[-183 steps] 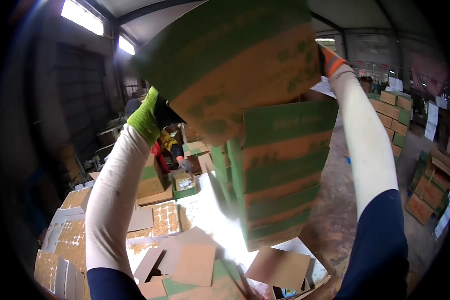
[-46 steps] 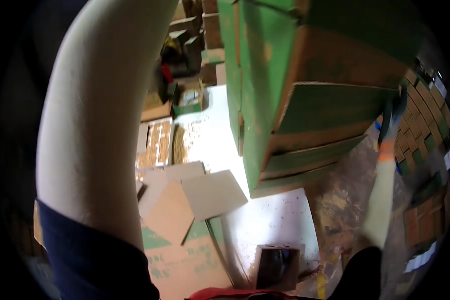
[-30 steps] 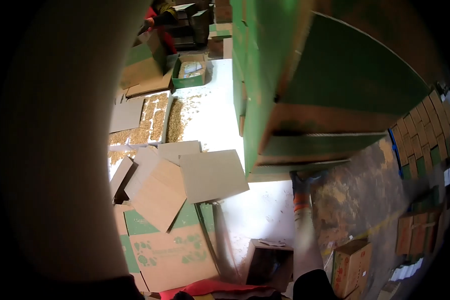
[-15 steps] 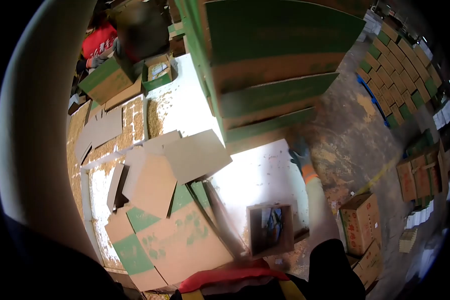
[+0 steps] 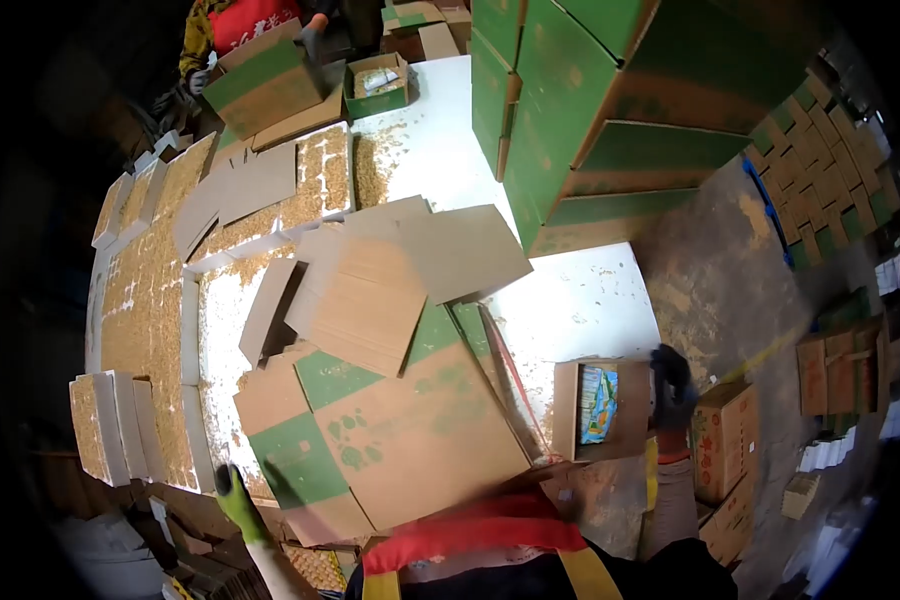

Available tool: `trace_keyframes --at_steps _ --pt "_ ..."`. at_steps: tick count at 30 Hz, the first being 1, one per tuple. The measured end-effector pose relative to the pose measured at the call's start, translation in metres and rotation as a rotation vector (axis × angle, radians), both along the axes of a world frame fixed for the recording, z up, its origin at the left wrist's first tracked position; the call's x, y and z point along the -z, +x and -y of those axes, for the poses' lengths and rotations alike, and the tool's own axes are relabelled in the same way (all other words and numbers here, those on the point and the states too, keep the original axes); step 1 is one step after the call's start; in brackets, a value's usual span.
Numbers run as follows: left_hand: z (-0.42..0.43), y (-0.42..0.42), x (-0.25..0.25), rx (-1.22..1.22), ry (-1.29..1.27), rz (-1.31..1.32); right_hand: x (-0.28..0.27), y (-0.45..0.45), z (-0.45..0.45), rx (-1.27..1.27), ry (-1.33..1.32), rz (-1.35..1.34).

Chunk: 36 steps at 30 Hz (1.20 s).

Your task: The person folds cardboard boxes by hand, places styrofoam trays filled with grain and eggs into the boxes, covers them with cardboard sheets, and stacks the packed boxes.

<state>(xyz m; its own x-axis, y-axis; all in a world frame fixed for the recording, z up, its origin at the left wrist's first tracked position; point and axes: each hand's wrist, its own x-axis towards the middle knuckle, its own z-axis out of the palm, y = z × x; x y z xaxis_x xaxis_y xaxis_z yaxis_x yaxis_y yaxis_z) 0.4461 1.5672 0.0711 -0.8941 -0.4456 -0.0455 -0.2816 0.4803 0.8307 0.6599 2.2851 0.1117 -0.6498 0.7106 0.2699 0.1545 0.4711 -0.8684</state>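
My right hand (image 5: 674, 385), in a dark glove with an orange cuff, is just beyond the right side of a small open carton (image 5: 622, 410). Its fingers look loosely bent and apart, with no held thing showing. Inside the carton lies a shiny blue and green packet (image 5: 598, 405). My left hand (image 5: 234, 495), in a yellow-green glove with dark fingers, is low at the left. Its fingers are apart, near the corner of a flattened green and brown carton (image 5: 420, 430). Loose brown cardboard sheets (image 5: 365, 290) lie over that carton.
Tall green cartons (image 5: 560, 130) are stacked on the white tabletop (image 5: 590, 300). White-edged trays of brown grains (image 5: 155, 320) fill the left. Across the table, a person in red (image 5: 250, 22) is by another open carton (image 5: 270, 85). More boxes (image 5: 725, 440) stand on the floor at right.
My right hand has come back from beside the green stack to the small carton's right side. My left hand has come into view. The view has shifted, and the packet now shows clearly.
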Motion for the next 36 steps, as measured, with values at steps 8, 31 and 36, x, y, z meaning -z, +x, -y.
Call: trace_keyframes --at_steps 8,31,36 --pt "-0.065 -0.024 -0.005 0.051 -0.307 -0.332 0.074 -0.088 -0.113 0.198 -0.769 -0.011" --pt "-0.674 -0.149 0.098 1.128 0.268 -0.111 0.254 -0.195 -0.325 0.177 -0.591 -0.229" --pt "-0.664 -0.151 0.1 1.132 0.237 -0.107 0.261 -0.193 -0.323 0.17 -0.59 -0.217"
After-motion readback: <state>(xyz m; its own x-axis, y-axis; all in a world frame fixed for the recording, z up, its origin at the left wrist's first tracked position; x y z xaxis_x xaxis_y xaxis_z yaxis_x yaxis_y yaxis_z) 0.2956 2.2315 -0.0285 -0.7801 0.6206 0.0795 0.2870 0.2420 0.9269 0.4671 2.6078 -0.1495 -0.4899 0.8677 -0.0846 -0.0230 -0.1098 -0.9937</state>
